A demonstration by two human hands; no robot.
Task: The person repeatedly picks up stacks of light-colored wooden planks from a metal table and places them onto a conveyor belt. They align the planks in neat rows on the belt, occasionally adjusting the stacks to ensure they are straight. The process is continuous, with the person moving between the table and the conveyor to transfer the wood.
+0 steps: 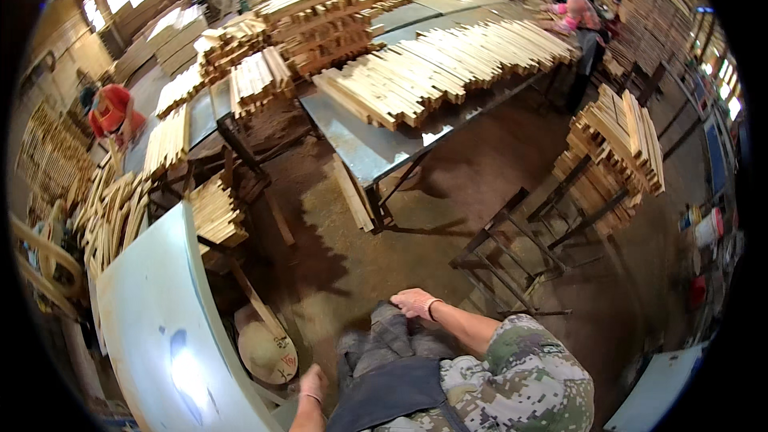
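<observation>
My right hand, in a pale pink glove, is at the edge of the dark grey cloth over my legs. Its fingers look curled, and whatever may be in them is hidden. My left hand, gloved the same way, hangs low beside the pale panel and a round stool top. Its fingers are small and blurred here. Ahead of me a metal-topped table carries a long row of light wooden strips.
Stacked wood rests on a metal rack to the right. More strips pile up at the left. One person in red is at far left; another in pink stands beyond the table. Loose boards lean by the table leg.
</observation>
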